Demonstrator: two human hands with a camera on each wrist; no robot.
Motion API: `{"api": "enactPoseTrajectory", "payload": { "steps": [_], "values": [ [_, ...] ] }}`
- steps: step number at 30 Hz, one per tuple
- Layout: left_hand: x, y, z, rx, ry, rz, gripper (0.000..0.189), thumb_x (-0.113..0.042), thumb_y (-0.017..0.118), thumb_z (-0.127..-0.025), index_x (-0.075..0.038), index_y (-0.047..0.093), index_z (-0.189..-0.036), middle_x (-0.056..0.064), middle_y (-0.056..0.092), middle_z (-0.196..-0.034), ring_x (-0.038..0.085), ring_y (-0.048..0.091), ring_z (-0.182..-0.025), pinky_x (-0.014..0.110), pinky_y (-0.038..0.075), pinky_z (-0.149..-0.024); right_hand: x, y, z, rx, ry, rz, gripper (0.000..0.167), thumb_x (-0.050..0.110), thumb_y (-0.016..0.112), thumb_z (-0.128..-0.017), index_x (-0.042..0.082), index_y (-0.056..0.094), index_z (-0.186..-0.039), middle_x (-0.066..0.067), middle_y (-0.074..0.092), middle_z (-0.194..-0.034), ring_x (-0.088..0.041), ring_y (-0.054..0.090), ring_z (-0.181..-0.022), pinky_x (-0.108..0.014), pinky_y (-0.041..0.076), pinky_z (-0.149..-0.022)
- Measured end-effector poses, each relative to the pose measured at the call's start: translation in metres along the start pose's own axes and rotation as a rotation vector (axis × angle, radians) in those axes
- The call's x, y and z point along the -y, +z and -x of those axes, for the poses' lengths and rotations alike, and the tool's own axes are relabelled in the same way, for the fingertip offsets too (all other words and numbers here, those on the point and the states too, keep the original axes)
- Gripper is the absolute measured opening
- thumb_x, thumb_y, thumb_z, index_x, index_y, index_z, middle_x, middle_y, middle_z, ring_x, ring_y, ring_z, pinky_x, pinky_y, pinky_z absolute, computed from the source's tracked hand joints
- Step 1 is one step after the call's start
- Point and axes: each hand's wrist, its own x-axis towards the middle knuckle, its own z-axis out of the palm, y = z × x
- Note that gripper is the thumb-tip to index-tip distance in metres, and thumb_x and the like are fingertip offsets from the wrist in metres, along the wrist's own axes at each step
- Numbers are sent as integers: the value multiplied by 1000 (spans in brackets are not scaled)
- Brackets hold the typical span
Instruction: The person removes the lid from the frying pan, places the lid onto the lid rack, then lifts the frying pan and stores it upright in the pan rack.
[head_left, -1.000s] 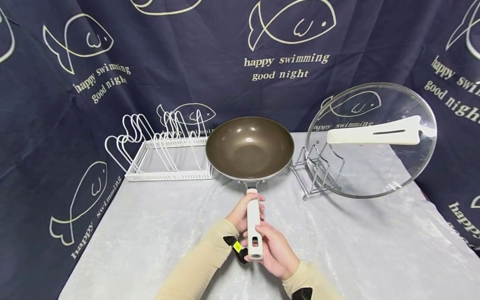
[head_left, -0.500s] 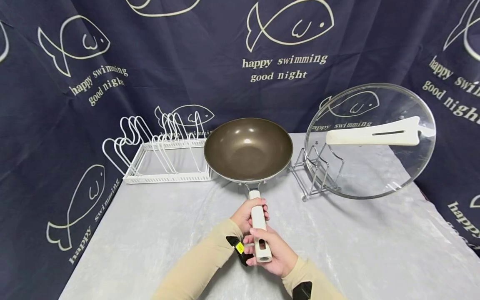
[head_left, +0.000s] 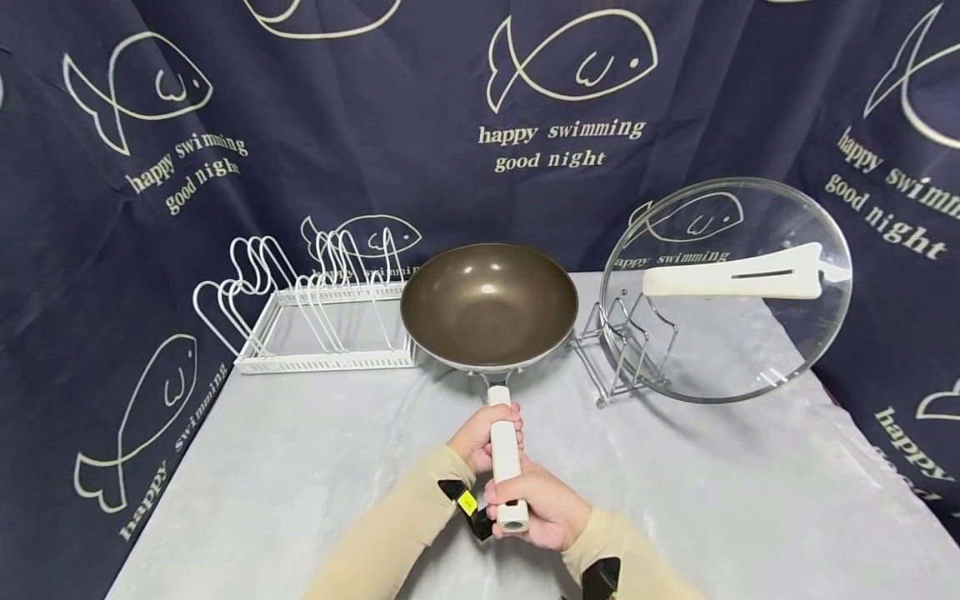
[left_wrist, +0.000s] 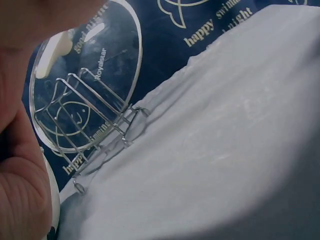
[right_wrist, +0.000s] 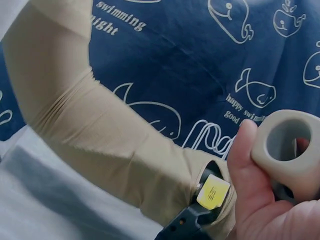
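Note:
A frying pan (head_left: 489, 308) with a deep brown bowl and a white handle (head_left: 506, 446) is in the middle of the head view, its inside tilted towards me. My left hand (head_left: 474, 437) grips the handle close to the bowl. Farther back along it, my right hand (head_left: 551, 507) holds the end, thumb laid across the top. In the right wrist view the hollow handle end (right_wrist: 289, 137) shows beside the right hand (right_wrist: 255, 185). Part of the left hand (left_wrist: 22, 195) fills the left edge of its own wrist view. Whether the pan touches the table is hard to tell.
A white wire rack (head_left: 322, 361) stands to the pan's left. On the right, a small chrome rack (head_left: 626, 385) holds a large glass lid (head_left: 750, 354) upright, its white handle (head_left: 735, 273) facing me. A dark blue fish-print cloth (head_left: 420, 125) hangs behind the grey table (head_left: 675, 500).
The right thumb has come over the top of the handle, and the right fingers have closed around its end. The pan stays nearly in place; the whole head view has shifted slightly.

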Motion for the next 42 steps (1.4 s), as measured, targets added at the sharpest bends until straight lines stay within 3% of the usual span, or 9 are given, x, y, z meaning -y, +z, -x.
{"api": "enactPoseTrajectory", "payload": {
  "steps": [5,11,17,22,30,37,42],
  "values": [
    [4,1,2,-6,-14,-2,14,-5,43,-81,-15,47,-73,-8,50,-58,3,50,-48,9,34,-41,-4,1,3,-16,-5,-5,58,-8,51,-79,15,23,-125,-2,51,-78,-9,53,-63,-22,50,-53],
    [-2,5,1,-10,1,15,14,-5,42,-80,-15,47,-71,-8,51,-56,2,52,-46,9,34,-39,3,4,2,-5,-18,5,61,-6,51,-79,11,15,-125,-2,51,-79,-8,54,-63,-22,51,-54],
    [-9,8,1,54,2,23,19,-6,40,-80,-17,48,-68,-9,51,-56,1,50,-46,9,33,-40,8,8,2,7,-10,0,58,-5,51,-80,10,15,-123,-1,52,-76,-8,54,-63,-22,50,-54],
    [-10,7,4,83,7,28,21,-4,38,-79,-18,47,-67,-10,51,-55,1,50,-46,12,38,-46,5,11,1,33,-23,-12,59,-3,51,-81,13,12,-122,-1,52,-77,-8,54,-63,-23,50,-55],
    [-9,6,10,73,19,-40,16,-3,41,-80,-15,47,-72,-7,51,-54,2,52,-43,11,35,-37,-3,16,4,-44,-12,0,63,-6,50,-76,11,13,-125,0,50,-75,-10,51,-61,-23,49,-53],
    [-12,8,9,88,115,-43,19,-1,42,-80,-15,51,-70,-6,52,-58,2,52,-48,14,45,-48,1,18,5,-27,-50,28,66,-6,51,-73,8,12,-124,0,52,-70,-9,55,-58,-22,50,-51],
    [-15,11,10,108,121,-23,20,0,41,-79,-15,51,-70,-4,50,-60,3,50,-50,15,45,-50,5,19,7,-29,-50,62,60,-5,49,-74,6,15,-121,1,52,-70,-9,54,-58,-22,49,-51]
  ]
}}
